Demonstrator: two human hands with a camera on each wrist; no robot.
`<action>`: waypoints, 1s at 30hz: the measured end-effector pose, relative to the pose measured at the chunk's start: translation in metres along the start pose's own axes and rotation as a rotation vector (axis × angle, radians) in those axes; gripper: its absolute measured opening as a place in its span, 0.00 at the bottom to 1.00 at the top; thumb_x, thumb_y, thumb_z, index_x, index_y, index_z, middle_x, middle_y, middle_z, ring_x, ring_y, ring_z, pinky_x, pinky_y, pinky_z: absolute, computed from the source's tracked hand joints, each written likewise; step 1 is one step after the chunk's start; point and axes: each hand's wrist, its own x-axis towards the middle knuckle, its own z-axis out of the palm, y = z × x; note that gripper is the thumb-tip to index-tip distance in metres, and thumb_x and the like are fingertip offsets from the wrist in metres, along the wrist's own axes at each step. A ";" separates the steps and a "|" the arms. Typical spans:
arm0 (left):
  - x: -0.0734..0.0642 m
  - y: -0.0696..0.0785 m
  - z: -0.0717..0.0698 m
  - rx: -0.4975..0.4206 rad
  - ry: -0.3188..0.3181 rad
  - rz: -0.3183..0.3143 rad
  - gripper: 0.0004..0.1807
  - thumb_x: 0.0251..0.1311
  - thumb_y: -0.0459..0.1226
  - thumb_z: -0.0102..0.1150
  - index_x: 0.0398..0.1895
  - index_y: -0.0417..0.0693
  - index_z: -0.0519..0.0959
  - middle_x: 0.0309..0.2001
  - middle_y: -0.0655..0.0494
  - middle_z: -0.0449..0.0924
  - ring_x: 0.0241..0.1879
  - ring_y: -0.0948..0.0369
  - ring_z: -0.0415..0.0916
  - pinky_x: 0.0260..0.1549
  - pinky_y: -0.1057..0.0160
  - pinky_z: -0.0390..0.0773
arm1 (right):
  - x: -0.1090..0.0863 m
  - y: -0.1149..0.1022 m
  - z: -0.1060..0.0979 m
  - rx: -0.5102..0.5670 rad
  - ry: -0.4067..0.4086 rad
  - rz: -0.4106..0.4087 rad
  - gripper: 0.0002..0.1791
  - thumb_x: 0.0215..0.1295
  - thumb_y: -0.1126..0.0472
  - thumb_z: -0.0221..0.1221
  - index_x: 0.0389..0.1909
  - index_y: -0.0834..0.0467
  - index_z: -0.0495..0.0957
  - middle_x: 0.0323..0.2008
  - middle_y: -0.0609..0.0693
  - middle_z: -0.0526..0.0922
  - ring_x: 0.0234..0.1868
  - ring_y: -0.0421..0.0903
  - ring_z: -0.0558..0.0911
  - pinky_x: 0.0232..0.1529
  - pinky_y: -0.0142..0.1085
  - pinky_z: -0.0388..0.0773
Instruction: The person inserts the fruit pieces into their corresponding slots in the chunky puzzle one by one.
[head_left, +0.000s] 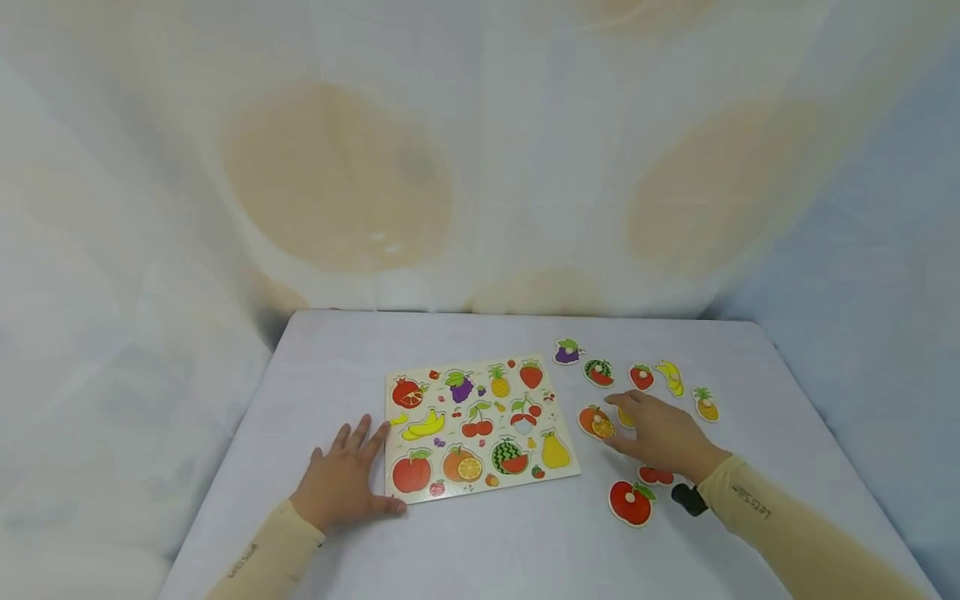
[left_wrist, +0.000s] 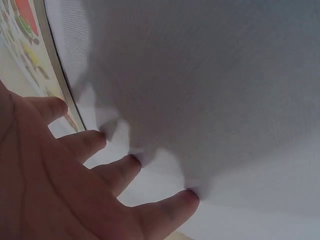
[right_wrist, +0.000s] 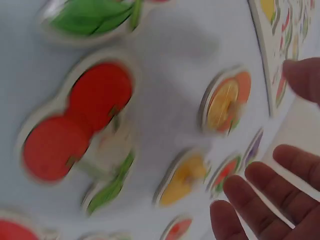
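A white fruit puzzle board (head_left: 480,491) lies flat on the table. My left hand (head_left: 339,482) rests at its left edge, fingers spread, index fingertip and thumb at the rim. The right hand (head_left: 663,432) hovers over loose fruit pieces with its thumb and fingers apart and nothing between them. Nearest to it are the orange piece (head_left: 591,422), just past the fingertips, and the yellow pear piece (right_wrist: 175,187), partly hidden under the hand in the head view. A cherry piece (right_wrist: 100,95) lies below the palm. Small pale knobs stand on the pieces.
Further right and back lie the grape (head_left: 567,355), watermelon (head_left: 598,375), strawberry (head_left: 641,379), banana (head_left: 670,379) and pineapple (head_left: 705,408) pieces. An apple piece (head_left: 627,507) is nearer the front. Pale cloth (head_left: 525,167) hangs behind the table.
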 end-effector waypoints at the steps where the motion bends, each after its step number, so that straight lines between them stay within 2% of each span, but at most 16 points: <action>1: 0.000 0.000 0.001 0.002 -0.003 -0.005 0.69 0.31 0.76 0.66 0.78 0.55 0.58 0.77 0.43 0.50 0.73 0.34 0.48 0.56 0.21 0.54 | 0.005 -0.005 0.003 0.006 -0.007 -0.005 0.40 0.54 0.38 0.71 0.65 0.53 0.74 0.61 0.60 0.76 0.56 0.60 0.78 0.46 0.54 0.82; 4: 0.000 -0.001 0.004 0.007 -0.004 -0.008 0.68 0.32 0.75 0.67 0.78 0.54 0.58 0.77 0.42 0.50 0.73 0.34 0.46 0.56 0.20 0.54 | 0.015 -0.015 0.010 0.007 -0.024 -0.015 0.39 0.55 0.42 0.72 0.64 0.56 0.75 0.60 0.60 0.77 0.56 0.59 0.79 0.51 0.57 0.79; 9: 0.002 0.000 0.007 0.008 0.006 0.001 0.68 0.33 0.75 0.68 0.78 0.54 0.58 0.77 0.41 0.49 0.73 0.33 0.45 0.55 0.19 0.52 | 0.025 -0.021 0.019 0.010 -0.036 0.007 0.34 0.55 0.47 0.73 0.60 0.59 0.78 0.54 0.58 0.79 0.50 0.55 0.80 0.52 0.54 0.79; 14: 0.002 0.001 0.007 0.019 0.016 -0.002 0.68 0.31 0.74 0.69 0.78 0.54 0.59 0.77 0.41 0.51 0.73 0.33 0.47 0.54 0.19 0.54 | 0.029 -0.023 0.023 0.040 -0.027 0.008 0.30 0.55 0.50 0.74 0.56 0.59 0.80 0.52 0.57 0.79 0.48 0.54 0.80 0.53 0.53 0.79; 21: 0.000 0.001 0.003 0.025 0.019 0.000 0.68 0.31 0.74 0.69 0.78 0.55 0.58 0.77 0.41 0.51 0.72 0.33 0.47 0.54 0.19 0.54 | 0.034 -0.026 0.022 0.068 -0.023 0.023 0.25 0.55 0.52 0.74 0.52 0.57 0.82 0.46 0.52 0.80 0.43 0.49 0.79 0.51 0.50 0.80; 26: 0.002 0.000 0.006 0.026 0.020 0.002 0.68 0.31 0.75 0.69 0.78 0.56 0.58 0.77 0.42 0.51 0.73 0.33 0.47 0.54 0.19 0.54 | 0.035 -0.025 0.023 0.087 -0.024 0.048 0.24 0.54 0.53 0.75 0.50 0.57 0.83 0.40 0.49 0.79 0.39 0.47 0.78 0.47 0.48 0.81; 30: 0.002 -0.001 0.008 0.031 0.026 0.012 0.68 0.31 0.75 0.68 0.78 0.55 0.58 0.78 0.44 0.51 0.72 0.32 0.47 0.53 0.19 0.55 | 0.034 -0.024 0.025 0.054 0.000 0.030 0.25 0.52 0.51 0.75 0.50 0.56 0.84 0.42 0.49 0.81 0.40 0.47 0.79 0.46 0.48 0.82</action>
